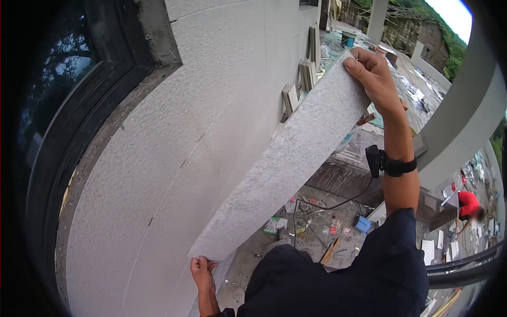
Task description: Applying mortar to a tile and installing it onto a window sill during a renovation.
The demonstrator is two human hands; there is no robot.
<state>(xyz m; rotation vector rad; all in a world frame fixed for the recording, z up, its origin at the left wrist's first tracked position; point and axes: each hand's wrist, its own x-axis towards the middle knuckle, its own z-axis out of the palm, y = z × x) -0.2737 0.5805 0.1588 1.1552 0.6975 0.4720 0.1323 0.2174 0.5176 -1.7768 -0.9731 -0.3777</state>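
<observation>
Head view: the speckled gray slab (288,153) lies diagonally beside the tiled wall (169,132); edge contact with the wall cannot be determined. The right hand (377,79) grips the upper end; the left hand (203,273) pinches the lower end. Open space lies right of the slab, above the littered floor (240,277). The wall is textured, thinly jointed; a pale column (465,116) stands right.

On my remote feed, a pale textured wall (174,137), crossed by thin joints, runs beside a dark-framed window (58,74). I see debris scattered over the grey floor (238,277), a smooth pillar (467,116) at right, and beyond, a weathered building (417,36), greenery (453,39) and bright sky (453,16).
</observation>
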